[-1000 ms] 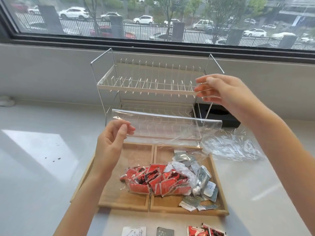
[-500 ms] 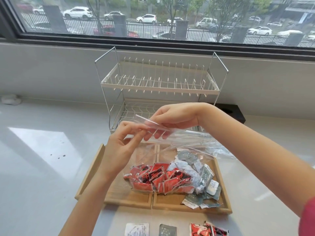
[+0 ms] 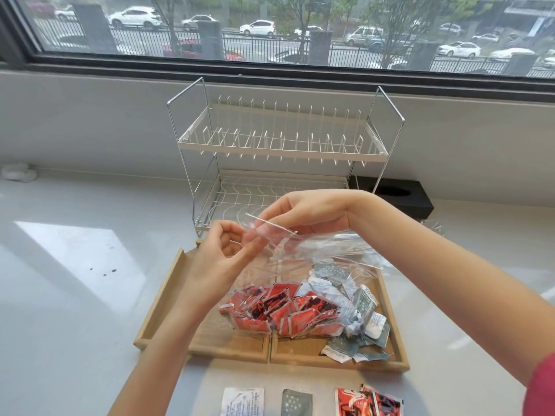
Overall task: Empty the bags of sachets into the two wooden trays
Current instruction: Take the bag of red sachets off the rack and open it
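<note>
Currently: bag mouth held above the wooden trays [image 3: 168,298].
Left hand [image 3: 223,259] and right hand [image 3: 303,216] each pinch the clear bag [image 3: 303,250] rim, apparently keeping red sachets [image 3: 282,313] contained.

Two wooden trays [image 3: 168,319] lie side by side on the counter [image 3: 75,310]; a bag of sachets [image 3: 279,313] lies across both; loose sachets [image 3: 360,322] lie in the right tray; dish rack [image 3: 282,151] stands behind the trays; box [image 3: 399,196] sits right of the rack; four sachets [image 3: 243,400] lie in a row before the trays; both hands, left hand [image 3: 222,259] and right hand [image 3: 309,213], hold an empty bag [image 3: 324,246] above the trays.
</note>
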A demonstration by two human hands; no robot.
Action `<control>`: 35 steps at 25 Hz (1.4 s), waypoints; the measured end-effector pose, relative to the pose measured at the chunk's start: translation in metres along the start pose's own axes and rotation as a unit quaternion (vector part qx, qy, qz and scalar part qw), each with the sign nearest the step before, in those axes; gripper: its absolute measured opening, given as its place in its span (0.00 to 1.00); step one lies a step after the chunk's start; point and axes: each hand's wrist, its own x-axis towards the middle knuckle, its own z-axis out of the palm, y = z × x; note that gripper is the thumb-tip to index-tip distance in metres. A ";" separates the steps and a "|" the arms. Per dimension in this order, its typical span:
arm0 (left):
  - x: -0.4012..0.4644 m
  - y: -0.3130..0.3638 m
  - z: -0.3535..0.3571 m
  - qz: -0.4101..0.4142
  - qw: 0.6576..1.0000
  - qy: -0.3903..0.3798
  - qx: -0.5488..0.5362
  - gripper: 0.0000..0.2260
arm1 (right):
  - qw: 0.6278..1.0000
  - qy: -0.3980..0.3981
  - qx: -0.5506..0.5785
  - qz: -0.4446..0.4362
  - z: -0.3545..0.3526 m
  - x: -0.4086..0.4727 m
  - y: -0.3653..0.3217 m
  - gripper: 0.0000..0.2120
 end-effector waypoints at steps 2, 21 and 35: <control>-0.001 0.001 0.001 0.003 1.000 -0.003 0.003 0.33 | 1.000 -0.001 0.014 0.009 0.002 -0.001 0.002 0.13; -0.009 0.002 0.003 -0.006 0.997 -0.057 0.045 0.18 | 0.997 0.068 -0.003 -0.046 0.016 -0.009 0.010 0.06; -0.003 0.005 -0.003 0.071 0.997 0.035 -0.001 0.08 | 0.978 0.153 0.134 -0.037 -0.009 -0.030 0.012 0.19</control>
